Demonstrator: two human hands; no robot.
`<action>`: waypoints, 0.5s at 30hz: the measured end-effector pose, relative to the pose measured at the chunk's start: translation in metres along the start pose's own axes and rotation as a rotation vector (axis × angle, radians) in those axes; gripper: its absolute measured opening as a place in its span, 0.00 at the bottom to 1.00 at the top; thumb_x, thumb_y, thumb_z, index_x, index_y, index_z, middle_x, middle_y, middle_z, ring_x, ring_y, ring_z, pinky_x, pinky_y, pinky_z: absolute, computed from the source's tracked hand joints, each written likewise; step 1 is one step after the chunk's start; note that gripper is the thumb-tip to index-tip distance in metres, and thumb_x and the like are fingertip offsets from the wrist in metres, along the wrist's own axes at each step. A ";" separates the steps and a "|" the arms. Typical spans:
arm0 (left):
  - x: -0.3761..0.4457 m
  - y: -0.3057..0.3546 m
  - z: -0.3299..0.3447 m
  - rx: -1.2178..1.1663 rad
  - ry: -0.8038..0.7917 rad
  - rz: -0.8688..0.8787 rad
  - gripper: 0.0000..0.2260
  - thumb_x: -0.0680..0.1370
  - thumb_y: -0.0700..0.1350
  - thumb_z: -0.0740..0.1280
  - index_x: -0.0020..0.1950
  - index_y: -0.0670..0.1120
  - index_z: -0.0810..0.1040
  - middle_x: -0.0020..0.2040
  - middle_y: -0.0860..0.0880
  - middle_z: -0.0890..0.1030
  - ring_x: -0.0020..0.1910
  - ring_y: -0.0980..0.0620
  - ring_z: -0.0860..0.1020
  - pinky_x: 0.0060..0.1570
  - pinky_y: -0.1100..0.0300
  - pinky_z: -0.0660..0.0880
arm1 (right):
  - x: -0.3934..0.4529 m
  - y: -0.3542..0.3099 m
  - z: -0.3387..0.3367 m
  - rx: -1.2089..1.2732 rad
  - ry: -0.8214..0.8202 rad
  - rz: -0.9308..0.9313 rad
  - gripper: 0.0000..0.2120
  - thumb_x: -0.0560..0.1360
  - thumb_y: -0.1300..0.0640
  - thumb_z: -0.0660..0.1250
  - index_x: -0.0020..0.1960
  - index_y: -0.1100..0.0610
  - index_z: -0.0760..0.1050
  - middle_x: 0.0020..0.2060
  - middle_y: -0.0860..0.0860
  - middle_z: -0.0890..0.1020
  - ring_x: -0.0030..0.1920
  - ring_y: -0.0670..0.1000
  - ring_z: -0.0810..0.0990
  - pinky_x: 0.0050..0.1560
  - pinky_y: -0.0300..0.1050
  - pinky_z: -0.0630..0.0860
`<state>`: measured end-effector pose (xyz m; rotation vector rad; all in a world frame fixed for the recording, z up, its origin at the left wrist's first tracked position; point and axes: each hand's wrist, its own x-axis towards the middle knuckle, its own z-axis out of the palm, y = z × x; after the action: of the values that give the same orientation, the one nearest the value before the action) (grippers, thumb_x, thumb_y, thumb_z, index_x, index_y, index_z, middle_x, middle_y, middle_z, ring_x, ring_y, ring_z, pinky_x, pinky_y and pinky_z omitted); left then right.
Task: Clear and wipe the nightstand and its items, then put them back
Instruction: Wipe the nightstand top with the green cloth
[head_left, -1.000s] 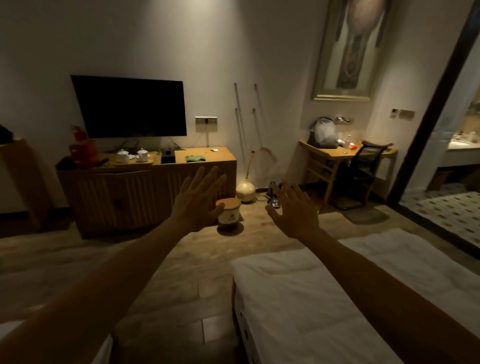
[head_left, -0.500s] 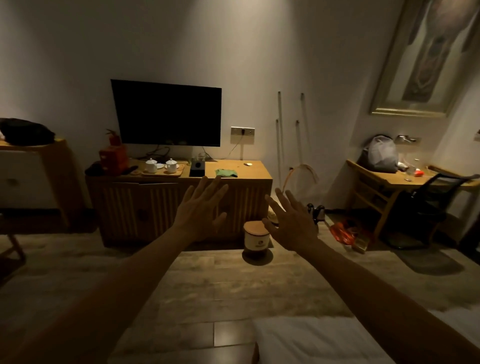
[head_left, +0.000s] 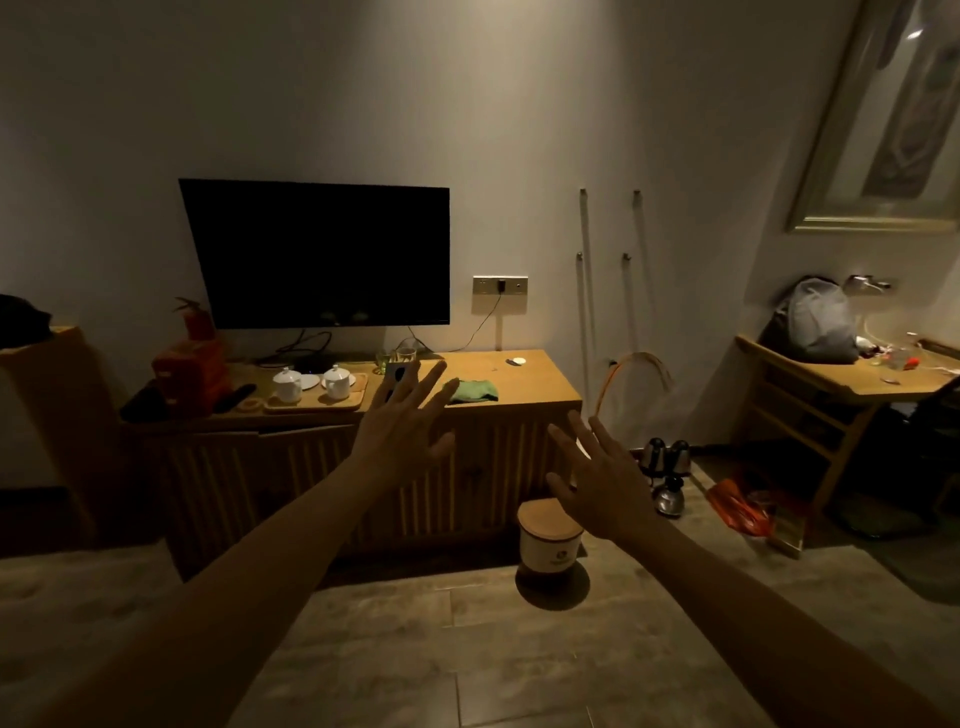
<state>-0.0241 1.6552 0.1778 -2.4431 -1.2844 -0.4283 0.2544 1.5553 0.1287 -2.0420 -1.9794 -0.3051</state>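
Both hands reach out mid-frame, fingers spread and holding nothing — left hand (head_left: 402, 431), right hand (head_left: 597, 480) — likely heading for the green cloth (head_left: 472, 391) at centre, for wiping.

Dim and grainy, lit warmly from above on the wall (head_left: 467, 104), with dark corners, soft blur and wide-angle bending at edges.

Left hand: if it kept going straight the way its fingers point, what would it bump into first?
Probably the small dark box standing on the long wooden cabinet, which the left hand overlaps in this view. Depth is unclear; the hand looks well short of the cabinet, with open air between.
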 end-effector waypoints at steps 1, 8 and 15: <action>0.014 -0.007 0.012 0.006 -0.008 0.009 0.34 0.79 0.63 0.56 0.81 0.55 0.45 0.81 0.49 0.41 0.80 0.44 0.40 0.77 0.40 0.46 | 0.016 0.002 0.009 -0.009 -0.005 -0.006 0.34 0.80 0.37 0.56 0.81 0.44 0.49 0.81 0.49 0.48 0.81 0.55 0.46 0.76 0.57 0.57; 0.132 -0.047 0.108 -0.029 -0.053 0.051 0.34 0.79 0.63 0.57 0.80 0.57 0.44 0.81 0.51 0.39 0.79 0.45 0.37 0.77 0.40 0.46 | 0.153 0.032 0.070 -0.022 -0.004 -0.021 0.33 0.80 0.38 0.56 0.81 0.44 0.50 0.81 0.50 0.49 0.81 0.55 0.47 0.76 0.56 0.59; 0.288 -0.094 0.191 -0.001 -0.049 -0.002 0.35 0.79 0.64 0.56 0.80 0.57 0.42 0.81 0.51 0.39 0.80 0.45 0.39 0.77 0.42 0.45 | 0.325 0.076 0.125 -0.037 0.012 -0.022 0.33 0.80 0.35 0.53 0.81 0.42 0.46 0.81 0.48 0.47 0.81 0.54 0.46 0.76 0.54 0.59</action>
<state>0.0742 1.9980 0.1419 -2.4678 -1.3073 -0.3724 0.3379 1.9012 0.1182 -2.0365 -2.0048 -0.3608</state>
